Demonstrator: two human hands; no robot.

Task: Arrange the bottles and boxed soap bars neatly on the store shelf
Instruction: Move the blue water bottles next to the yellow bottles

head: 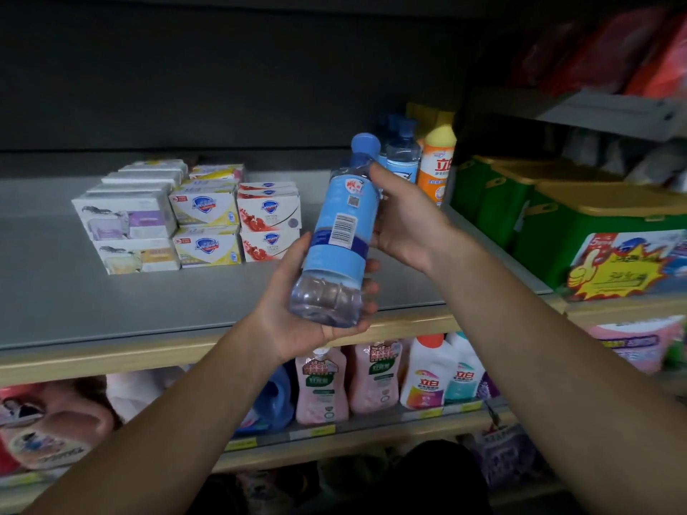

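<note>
Nearest the camera, two bare forearms are reaching up and forward toward the shelf (148, 291). The left hand (297, 310) is cupping the clear base of a blue-labelled bottle (336, 232), its fingers (368, 288) curling round the far side of the base. The right hand (405, 221) is gripping the same bottle higher up, near the neck, thumb pressing against the label's upper edge and the remaining fingers hidden behind the bottle. The bottle is being held tilted, blue cap (365, 144) pointing up and away, above the front edge of the grey shelf.

Farther back on the shelf, to the left, boxed soap bars (202, 221) are sitting in stacked rows: white and purple boxes, then yellow ones, then red ones, touching side by side. At the shelf's right rear, more blue-capped bottles (403, 154) are standing upright just beside an orange bottle with a yellow cap (436, 169). Beyond the divider, green boxes (557, 224) are filling the neighbouring shelf.
</note>
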